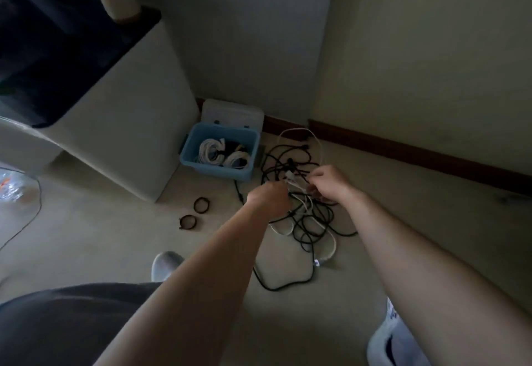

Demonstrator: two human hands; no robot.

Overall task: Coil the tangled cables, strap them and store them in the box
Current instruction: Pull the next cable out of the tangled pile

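My left hand (270, 197) is curled round strands of the tangled cables (308, 221). My right hand (328, 181), just beside it, seems to pinch a white cable (292, 179), though the dim view blurs my fingertips. The tangle spreads on the floor beneath and beyond both hands. Further left sits the blue box (216, 171), with coiled cables (210, 149) inside. Two black straps (201, 204) lie left of my left hand.
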